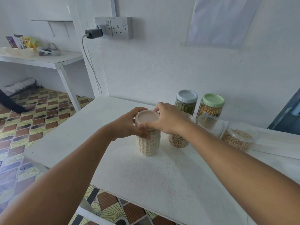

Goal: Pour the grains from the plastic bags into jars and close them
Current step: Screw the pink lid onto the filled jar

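Two forearms reach in from the near edge of the white table. Left hand is wrapped round the neck of one tall jar of pale grain; right hand is clamped on its pink lid. Jar stands upright, long axis vertical, lid up. Five jars counted: just right of the grip, one jar of beans; beyond it a grey-lidded and a green-lidded jar; farther right one open jar. One clear lid sits between them.

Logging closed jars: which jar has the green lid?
The back-right jar of yellow kernels, against the wall; its neighbour has a grey lid.
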The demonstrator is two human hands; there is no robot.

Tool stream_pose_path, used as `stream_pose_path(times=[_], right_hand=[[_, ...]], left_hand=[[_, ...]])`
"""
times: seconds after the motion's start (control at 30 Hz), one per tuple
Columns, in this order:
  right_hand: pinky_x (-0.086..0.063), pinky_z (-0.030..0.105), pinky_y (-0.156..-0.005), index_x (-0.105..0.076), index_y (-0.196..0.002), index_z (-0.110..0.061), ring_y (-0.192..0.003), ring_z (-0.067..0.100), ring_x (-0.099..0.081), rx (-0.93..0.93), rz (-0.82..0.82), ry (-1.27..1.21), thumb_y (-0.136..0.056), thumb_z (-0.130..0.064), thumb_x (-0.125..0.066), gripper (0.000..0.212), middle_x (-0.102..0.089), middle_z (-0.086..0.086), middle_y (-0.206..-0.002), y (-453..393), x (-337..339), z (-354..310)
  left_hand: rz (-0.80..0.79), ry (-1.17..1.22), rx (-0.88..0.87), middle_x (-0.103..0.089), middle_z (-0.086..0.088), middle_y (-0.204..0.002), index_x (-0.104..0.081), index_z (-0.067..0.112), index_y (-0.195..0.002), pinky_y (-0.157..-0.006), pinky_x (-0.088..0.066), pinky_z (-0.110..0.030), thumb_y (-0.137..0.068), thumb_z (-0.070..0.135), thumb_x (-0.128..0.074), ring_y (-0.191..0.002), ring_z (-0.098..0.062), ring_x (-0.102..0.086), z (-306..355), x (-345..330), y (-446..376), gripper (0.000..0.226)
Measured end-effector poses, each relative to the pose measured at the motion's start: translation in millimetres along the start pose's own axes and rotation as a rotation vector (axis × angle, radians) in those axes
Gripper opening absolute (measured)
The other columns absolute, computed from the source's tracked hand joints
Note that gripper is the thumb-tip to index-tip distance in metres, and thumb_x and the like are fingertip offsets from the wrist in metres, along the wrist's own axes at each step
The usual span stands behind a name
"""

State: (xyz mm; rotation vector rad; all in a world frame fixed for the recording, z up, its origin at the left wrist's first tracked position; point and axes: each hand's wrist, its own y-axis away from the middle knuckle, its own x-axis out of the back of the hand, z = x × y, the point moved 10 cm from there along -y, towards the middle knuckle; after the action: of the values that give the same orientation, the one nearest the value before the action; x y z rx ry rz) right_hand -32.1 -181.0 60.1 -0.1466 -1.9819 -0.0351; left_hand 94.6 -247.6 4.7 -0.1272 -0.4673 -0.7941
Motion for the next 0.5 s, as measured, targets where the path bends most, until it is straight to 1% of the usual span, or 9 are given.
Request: stream_pose_path(times=[0.07,0.1,0.17,0.2,0.27,0.33,0.4,0.43,0.5], right_hand=[[-0.051,0.044,-0.096,-0.055,-0.127,-0.023,-0.117,0.021,-0.052,-0.021,0.020,-0.038,-0.056,-0.104,-0.047,0.108,-0.054,-0.001,-0.122,-1.1,2.9,1.4],[-0.048,0.044,-0.100,-0.055,-0.130,-0.023,-0.124,0.023,-0.049,-0.028,-0.007,-0.094,-0.063,-0.101,-0.048,0.104,-0.052,0.001,-0.129,-1.5,3.5,2.9],[-0.042,0.044,-0.107,-0.046,-0.148,-0.027,-0.137,0.021,-0.040,-0.012,-0.123,-0.153,-0.074,-0.089,-0.060,0.097,-0.044,0.000,-0.147,-1.8,-2.6,5.3],[-0.042,0.043,-0.108,-0.040,-0.153,-0.029,-0.139,0.019,-0.040,0.008,-0.176,-0.150,-0.074,-0.083,-0.067,0.099,-0.043,-0.004,-0.150,-0.3,-8.9,7.1],[-0.047,0.041,-0.106,-0.038,-0.152,-0.030,-0.132,0.016,-0.047,0.030,-0.174,-0.140,-0.067,-0.077,-0.079,0.105,-0.049,-0.008,-0.143,0.6,-17.2,13.3],[-0.050,0.041,-0.100,-0.043,-0.144,-0.031,-0.124,0.016,-0.050,0.027,-0.085,-0.117,-0.057,-0.082,-0.080,0.108,-0.052,-0.009,-0.133,-0.3,-15.2,17.9],[-0.050,0.039,-0.097,-0.046,-0.139,-0.030,-0.120,0.015,-0.049,0.023,-0.057,-0.115,-0.056,-0.084,-0.079,0.105,-0.051,-0.008,-0.129,-1.2,-10.3,18.1],[-0.048,0.039,-0.099,-0.046,-0.140,-0.030,-0.123,0.015,-0.048,0.009,-0.079,-0.154,-0.059,-0.083,-0.079,0.103,-0.050,-0.007,-0.133,-1.2,-8.8,18.9],[-0.044,0.040,-0.107,-0.043,-0.149,-0.029,-0.136,0.017,-0.043,-0.026,-0.152,-0.278,-0.066,-0.078,-0.079,0.103,-0.043,-0.005,-0.148,-2.0,-9.0,22.5]], left_hand=[[-0.013,0.001,-0.004,-0.064,0.011,-0.128,-0.049,0.041,-0.141,-0.096,-0.059,-0.034,-0.061,0.018,-0.101,-0.116,-0.006,-0.064,-0.2,-1.1,-1.0,0.099],[-0.014,0.000,-0.008,-0.064,0.012,-0.128,-0.048,0.042,-0.142,-0.097,-0.058,-0.034,-0.061,0.019,-0.101,-0.117,-0.006,-0.064,-0.3,-1.7,-1.2,0.100],[-0.003,0.002,-0.012,-0.064,0.011,-0.128,-0.048,0.041,-0.142,-0.095,-0.059,-0.032,-0.063,0.017,-0.101,-0.115,-0.007,-0.064,0.2,-1.7,-1.7,0.098],[0.003,0.007,-0.014,-0.065,0.010,-0.127,-0.050,0.040,-0.140,-0.094,-0.059,-0.032,-0.063,0.015,-0.100,-0.115,-0.007,-0.064,0.3,-2.3,-2.2,0.095],[0.011,0.008,-0.026,-0.066,0.013,-0.124,-0.053,0.041,-0.137,-0.094,-0.059,-0.032,-0.063,0.014,-0.100,-0.115,-0.007,-0.064,1.2,-3.0,-3.2,0.091],[0.005,0.003,-0.035,-0.065,0.017,-0.123,-0.055,0.042,-0.134,-0.097,-0.058,-0.034,-0.063,0.017,-0.101,-0.116,-0.007,-0.062,1.5,-3.7,-3.0,0.089],[-0.002,0.001,-0.036,-0.065,0.016,-0.124,-0.055,0.041,-0.134,-0.097,-0.058,-0.034,-0.063,0.016,-0.100,-0.116,-0.008,-0.061,1.5,-2.8,-3.0,0.088],[-0.008,0.003,-0.033,-0.065,0.014,-0.124,-0.055,0.041,-0.135,-0.097,-0.058,-0.034,-0.063,0.016,-0.100,-0.116,-0.008,-0.062,2.2,-3.2,-3.4,0.088],[-0.019,0.010,-0.025,-0.066,0.011,-0.125,-0.054,0.039,-0.136,-0.097,-0.058,-0.036,-0.062,0.016,-0.100,-0.117,-0.010,-0.063,2.4,-4.7,-4.3,0.090]])
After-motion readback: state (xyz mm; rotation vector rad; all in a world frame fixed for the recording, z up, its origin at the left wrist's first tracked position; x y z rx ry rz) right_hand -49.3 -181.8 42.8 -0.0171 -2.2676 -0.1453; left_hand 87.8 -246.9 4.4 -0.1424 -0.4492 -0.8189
